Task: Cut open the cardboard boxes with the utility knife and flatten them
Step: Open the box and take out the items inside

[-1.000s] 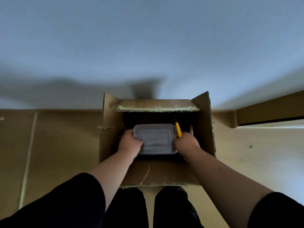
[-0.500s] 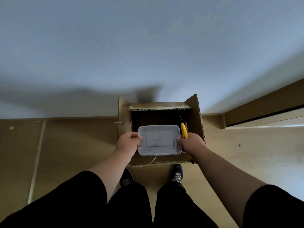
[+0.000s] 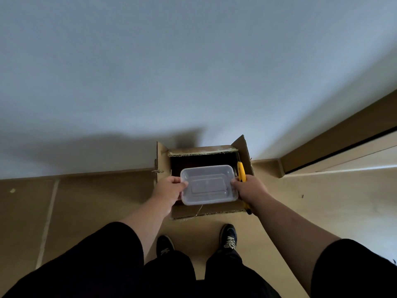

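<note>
I hold a clear plastic tub (image 3: 208, 184) over the open cardboard box (image 3: 205, 179), which stands on the floor (image 3: 86, 201) against the wall (image 3: 193, 72) at twelve o'clock from my shoes (image 3: 228, 238), its flaps up. My left hand (image 3: 169, 189) grips the tub's nine o'clock end with curled fingers, the thumb over the rim. My right hand (image 3: 250, 188) pinches the three o'clock end while its curled fingers also clamp the yellow utility knife (image 3: 241, 173), whose tip points to twelve o'clock along the box's right flap and whose butt pokes out below my wrist.
</note>
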Motion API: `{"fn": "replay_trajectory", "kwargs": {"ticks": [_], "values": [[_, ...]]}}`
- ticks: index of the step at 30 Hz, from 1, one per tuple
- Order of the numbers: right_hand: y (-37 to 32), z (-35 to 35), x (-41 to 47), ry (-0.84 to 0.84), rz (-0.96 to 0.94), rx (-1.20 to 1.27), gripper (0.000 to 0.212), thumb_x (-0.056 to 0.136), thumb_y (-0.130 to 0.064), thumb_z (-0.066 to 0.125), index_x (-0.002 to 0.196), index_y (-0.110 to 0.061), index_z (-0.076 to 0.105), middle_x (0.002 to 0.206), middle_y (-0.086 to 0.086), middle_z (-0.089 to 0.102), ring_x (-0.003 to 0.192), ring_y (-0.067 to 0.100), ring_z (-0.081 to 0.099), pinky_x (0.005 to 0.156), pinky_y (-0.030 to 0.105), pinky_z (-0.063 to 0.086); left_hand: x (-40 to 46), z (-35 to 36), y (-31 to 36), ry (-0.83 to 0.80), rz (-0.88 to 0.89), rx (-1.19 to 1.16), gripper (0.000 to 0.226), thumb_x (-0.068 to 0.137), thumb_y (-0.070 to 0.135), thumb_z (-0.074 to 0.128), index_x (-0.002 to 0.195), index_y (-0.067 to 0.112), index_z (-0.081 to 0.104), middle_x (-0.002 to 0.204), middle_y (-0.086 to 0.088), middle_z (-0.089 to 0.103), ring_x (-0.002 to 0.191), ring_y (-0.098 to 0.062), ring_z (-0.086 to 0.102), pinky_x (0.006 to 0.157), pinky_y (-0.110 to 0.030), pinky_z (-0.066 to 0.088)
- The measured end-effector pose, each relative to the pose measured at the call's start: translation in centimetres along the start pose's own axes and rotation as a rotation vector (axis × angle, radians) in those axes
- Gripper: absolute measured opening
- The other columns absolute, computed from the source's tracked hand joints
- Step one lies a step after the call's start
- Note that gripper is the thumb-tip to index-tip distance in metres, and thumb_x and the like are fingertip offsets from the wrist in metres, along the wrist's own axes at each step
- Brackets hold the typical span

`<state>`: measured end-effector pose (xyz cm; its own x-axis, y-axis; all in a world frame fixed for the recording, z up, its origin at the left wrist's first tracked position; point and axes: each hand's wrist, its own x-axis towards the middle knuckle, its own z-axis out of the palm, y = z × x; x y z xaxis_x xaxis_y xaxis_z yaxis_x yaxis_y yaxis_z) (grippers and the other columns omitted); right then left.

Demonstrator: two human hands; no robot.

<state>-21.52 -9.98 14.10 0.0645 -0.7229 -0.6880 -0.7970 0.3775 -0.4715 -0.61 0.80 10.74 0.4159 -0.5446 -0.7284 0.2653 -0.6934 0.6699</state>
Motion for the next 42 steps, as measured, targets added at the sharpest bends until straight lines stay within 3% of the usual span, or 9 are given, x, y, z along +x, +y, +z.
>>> {"fn": "replay_trajectory", "kwargs": {"ticks": [3,5,11,18,23,30,33,37,42], "values": [[-0.1,-0.1,-0.6,-0.002,0.005,0.072,0.027,0.095,-0.042,0.059,0.094,-0.015,0.066,0.089,0.013,0.065,0.082,0.027,0.065,0.077,0.044,0.058,-0.3,0.1,0.5,0.005,-0.027,-0.083,0.01,0.092,0.01,0.065,0.102,0.011,0.067,0.103,-0.01,0.065,0.096,-0.028,0.065,0.082,-0.046,0.06],[-0.1,0.0,-0.7,-0.01,0.005,0.101,0.026,0.095,-0.043,0.058,0.093,-0.018,0.065,0.097,0.014,0.068,0.092,0.031,0.067,0.081,0.047,0.059,-0.2,0.1,0.6,0.031,-0.027,-0.099,0.01,0.093,0.01,0.065,0.102,0.011,0.067,0.103,-0.009,0.063,0.096,-0.028,0.064,0.08,-0.046,0.061],[0.0,0.1,-0.1,-0.063,0.004,0.154,0.025,0.096,-0.044,0.058,0.098,-0.02,0.064,0.097,0.01,0.068,0.091,0.028,0.067,0.083,0.048,0.06,0.1,0.1,0.4,0.058,-0.015,-0.097,0.017,0.093,0.013,0.064,0.109,0.009,0.067,0.106,-0.006,0.063,0.099,-0.027,0.063,0.079,-0.043,0.061],[-0.7,-0.8,1.2,-0.068,-0.019,0.123,0.03,0.097,-0.045,0.055,0.098,-0.017,0.063,0.088,0.01,0.068,0.076,0.023,0.064,0.075,0.042,0.06,0.6,0.3,1.2,0.1,0.001,-0.085,0.016,0.094,0.015,0.063,0.109,0.011,0.068,0.105,-0.004,0.062,0.097,-0.024,0.063,0.077,-0.04,0.062],[-1.3,-0.8,2.2,-0.032,-0.05,0.02,0.024,0.094,-0.045,0.057,0.1,-0.022,0.06,0.093,0.008,0.067,0.085,0.025,0.066,0.081,0.048,0.059,0.8,-0.3,1.3,0.146,0.008,-0.084,0.019,0.094,0.017,0.064,0.111,0.012,0.069,0.104,-0.003,0.062,0.096,-0.022,0.064,0.077,-0.04,0.062],[-2.7,0.6,1.8,-0.081,-0.105,-0.021,0.014,0.096,-0.036,0.059,0.095,-0.022,0.063,0.092,0.009,0.068,0.077,0.021,0.062,0.065,0.033,0.053,0.5,-1.6,0.5,0.177,-0.005,-0.075,0.019,0.093,0.014,0.063,0.111,0.018,0.068,0.107,-0.001,0.061,0.098,-0.022,0.062,0.077,-0.04,0.062],[-3.9,1.4,1.7,-0.113,-0.149,-0.059,0.009,0.095,-0.032,0.062,0.096,-0.023,0.064,0.09,0.005,0.068,0.082,0.02,0.066,0.063,0.03,0.052,0.0,-2.5,0.4,0.2,-0.02,-0.131,0.018,0.092,0.014,0.065,0.109,0.018,0.069,0.109,-0.002,0.061,0.101,-0.024,0.062,0.075,-0.038,0.062],[-6.1,2.5,1.4,-0.163,-0.182,-0.075,0.009,0.094,-0.032,0.064,0.094,-0.023,0.066,0.089,0.005,0.069,0.083,0.023,0.069,0.077,0.041,0.061,-1.4,-4.3,0.4,0.255,-0.017,-0.168,0.017,0.093,0.017,0.063,0.109,0.018,0.069,0.105,-0.003,0.065,0.098,-0.023,0.064,0.077,-0.04,0.062],[-9.5,3.8,0.5,-0.276,-0.289,-0.133,0.01,0.094,-0.027,0.062,0.094,-0.02,0.068,0.085,0.007,0.069,0.074,0.021,0.066,0.063,0.033,0.056,-3.9,-6.5,-0.5,0.369,-0.021,-0.37,0.008,0.092,0.012,0.066,0.099,0.015,0.069,0.092,-0.006,0.07,0.085,-0.019,0.068,0.075,-0.035,0.06]]}}
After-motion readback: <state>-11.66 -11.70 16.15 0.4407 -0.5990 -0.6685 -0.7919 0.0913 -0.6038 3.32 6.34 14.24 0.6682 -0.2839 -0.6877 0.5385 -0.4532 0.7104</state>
